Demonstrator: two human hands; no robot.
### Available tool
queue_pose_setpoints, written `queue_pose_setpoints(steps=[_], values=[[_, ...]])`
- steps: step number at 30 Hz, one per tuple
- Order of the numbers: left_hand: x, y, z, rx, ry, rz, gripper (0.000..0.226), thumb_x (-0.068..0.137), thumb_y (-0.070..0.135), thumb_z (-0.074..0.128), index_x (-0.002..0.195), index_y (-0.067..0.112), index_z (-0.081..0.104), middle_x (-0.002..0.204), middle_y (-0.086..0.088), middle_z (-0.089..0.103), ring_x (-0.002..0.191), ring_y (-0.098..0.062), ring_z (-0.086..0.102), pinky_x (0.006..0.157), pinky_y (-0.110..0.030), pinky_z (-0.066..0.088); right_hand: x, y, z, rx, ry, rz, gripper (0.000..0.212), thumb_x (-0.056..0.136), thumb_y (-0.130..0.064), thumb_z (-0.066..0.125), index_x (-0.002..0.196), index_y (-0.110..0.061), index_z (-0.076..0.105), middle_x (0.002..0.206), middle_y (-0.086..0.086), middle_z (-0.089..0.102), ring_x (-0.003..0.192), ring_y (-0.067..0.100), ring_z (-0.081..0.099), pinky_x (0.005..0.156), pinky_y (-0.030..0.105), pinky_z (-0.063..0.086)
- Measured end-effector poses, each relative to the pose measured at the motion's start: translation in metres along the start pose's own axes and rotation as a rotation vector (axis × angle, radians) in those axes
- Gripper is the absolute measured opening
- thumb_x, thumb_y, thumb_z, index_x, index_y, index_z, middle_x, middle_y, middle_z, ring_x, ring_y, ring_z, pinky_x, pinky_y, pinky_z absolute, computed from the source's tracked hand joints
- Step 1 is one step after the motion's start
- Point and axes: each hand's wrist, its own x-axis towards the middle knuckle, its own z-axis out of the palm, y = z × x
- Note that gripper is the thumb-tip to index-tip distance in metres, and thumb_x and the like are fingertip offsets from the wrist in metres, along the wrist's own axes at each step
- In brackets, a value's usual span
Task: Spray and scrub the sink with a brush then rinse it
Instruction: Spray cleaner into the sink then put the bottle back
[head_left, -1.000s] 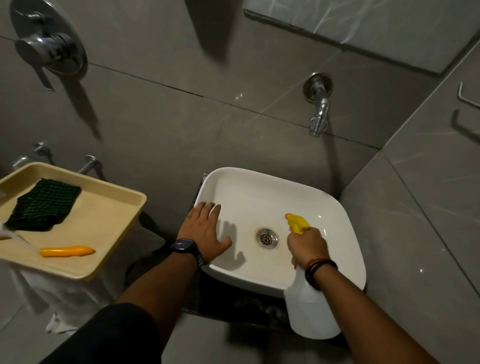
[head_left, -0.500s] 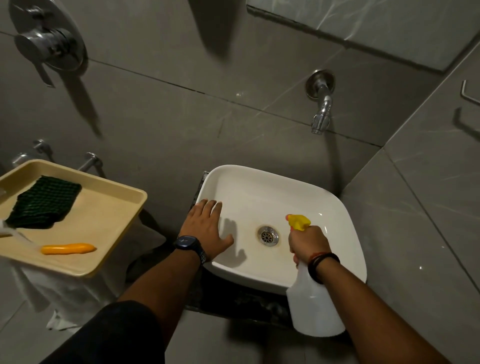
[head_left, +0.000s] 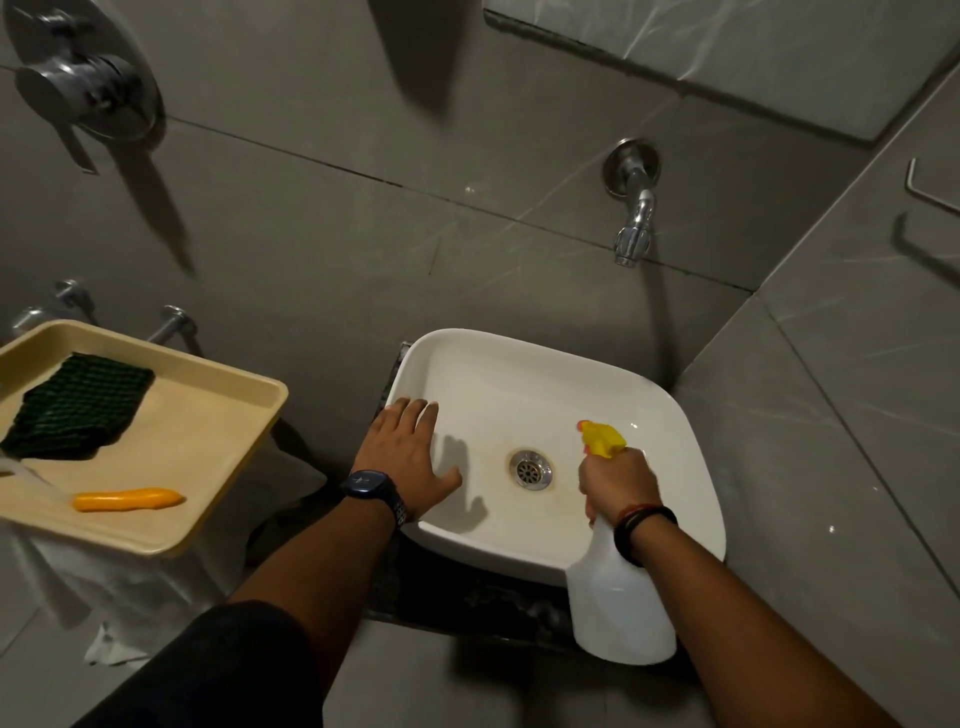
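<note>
A white square sink (head_left: 675, 410) sits against the grey tiled wall, with a metal drain (head_left: 530, 468) in its middle. My left hand (head_left: 408, 449) lies flat on the sink's left rim, fingers spread. My right hand (head_left: 618, 480) grips the neck of a white spray bottle (head_left: 618, 603) over the sink's right side. Its yellow nozzle (head_left: 600, 439) points left and away into the basin. A brush with an orange handle (head_left: 127, 500) lies on a beige tray (head_left: 208, 467) at the left; its head is cut off by the frame edge.
A chrome tap (head_left: 634, 208) juts from the wall above the sink. A dark green scrub pad (head_left: 78, 405) lies on the tray. A chrome mixer handle (head_left: 83, 88) is at the top left, and white plastic sheeting (head_left: 130, 587) hangs under the tray. A tiled side wall rises at the right.
The view has shifted slightly. My right hand with the spray bottle has moved a little to the right. My left hand stays on the rim.
</note>
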Motion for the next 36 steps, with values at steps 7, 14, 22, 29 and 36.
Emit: queue_pose_setpoints(steps=[7, 14, 22, 29, 36], values=[[0.001, 0.0, 0.002, 0.015, 0.0, 0.0, 0.088, 0.075, 0.06, 0.05, 0.145, 0.016, 0.022, 0.151, -0.006, 0.029, 0.141, -0.027, 0.018, 0.117, -0.04, 0.013, 0.003, 0.018, -0.021, -0.014, 0.092, 0.039, 0.042, 0.082, -0.008, 0.044, 0.115, -0.02, 0.067, 0.073, 0.01, 0.064, 0.047, 0.027, 0.055, 0.053, 0.03, 0.049], [0.0, 0.0, 0.0, 0.014, 0.003, 0.002, 0.087, 0.075, 0.059, 0.051, 0.144, 0.014, 0.024, 0.151, -0.008, 0.029, 0.141, -0.029, 0.018, 0.116, -0.041, 0.013, -0.004, 0.029, -0.014, 0.03, 0.087, 0.072, 0.029, 0.084, -0.011, 0.046, 0.101, -0.017, 0.068, 0.064, 0.009, 0.06, 0.047, 0.028, 0.054, 0.057, 0.034, 0.05], [-0.027, -0.021, -0.009, -0.004, -0.141, -0.083, 0.09, 0.08, 0.072, 0.033, 0.149, 0.018, 0.01, 0.159, -0.005, 0.005, 0.145, -0.026, 0.0, 0.117, -0.044, 0.004, -0.028, -0.016, 0.007, 0.07, -0.06, -0.181, 0.059, 0.079, -0.007, 0.045, 0.129, -0.035, 0.06, 0.102, 0.005, 0.067, 0.041, 0.022, 0.054, 0.048, 0.026, 0.047], [-0.087, -0.137, -0.062, 0.0, -0.164, -0.299, 0.099, 0.067, 0.085, 0.037, 0.146, 0.026, 0.023, 0.154, -0.005, 0.026, 0.138, -0.025, 0.027, 0.112, -0.039, 0.026, -0.079, -0.123, 0.101, 0.299, -0.178, -0.556, 0.052, 0.081, -0.017, 0.051, 0.11, -0.059, 0.062, 0.08, -0.002, 0.061, 0.071, 0.025, 0.06, 0.06, 0.039, 0.049], [-0.124, -0.298, -0.082, 0.042, -0.028, -0.602, 0.088, 0.072, 0.072, 0.049, 0.141, 0.02, 0.036, 0.145, -0.011, 0.041, 0.13, -0.03, 0.04, 0.103, -0.043, 0.039, -0.092, -0.189, 0.255, 0.552, -0.306, -0.6, 0.063, 0.085, 0.006, 0.05, 0.125, -0.043, 0.055, 0.091, 0.005, 0.064, 0.058, 0.019, 0.048, 0.041, 0.019, 0.042]])
